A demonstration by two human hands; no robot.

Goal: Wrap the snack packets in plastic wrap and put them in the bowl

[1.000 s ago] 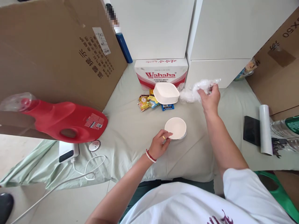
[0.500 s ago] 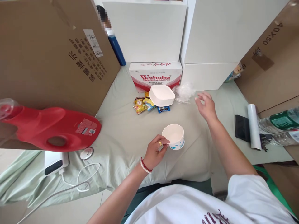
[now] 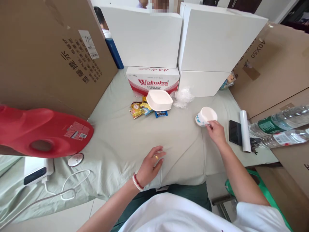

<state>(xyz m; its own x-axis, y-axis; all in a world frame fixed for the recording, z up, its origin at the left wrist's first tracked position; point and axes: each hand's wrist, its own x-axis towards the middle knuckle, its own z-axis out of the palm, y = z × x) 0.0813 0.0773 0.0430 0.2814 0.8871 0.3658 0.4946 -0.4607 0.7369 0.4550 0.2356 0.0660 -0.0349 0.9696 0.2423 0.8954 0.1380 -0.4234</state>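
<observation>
A white paper bowl with blue prints is tilted, its mouth toward me, at the right of the cloth. My right hand pinches its near rim between thumb and fingers. Over the near middle of the cloth, my left hand has its fingers apart and holds nothing; a gold ring and bracelets are on it. Farther back stands a white squarish container. Beside it lie yellow snack packets and a blue packet. Crumpled clear plastic lies to its right.
A Wahaha carton and white boxes line the back. On the left are a red jug, a power bank and a cable. A black flat object, white roll and bottles lie right. People show behind.
The paper bowl has passed from my left hand to my right and moved right and away from me. My left hand has let go. The view has shifted slightly.
</observation>
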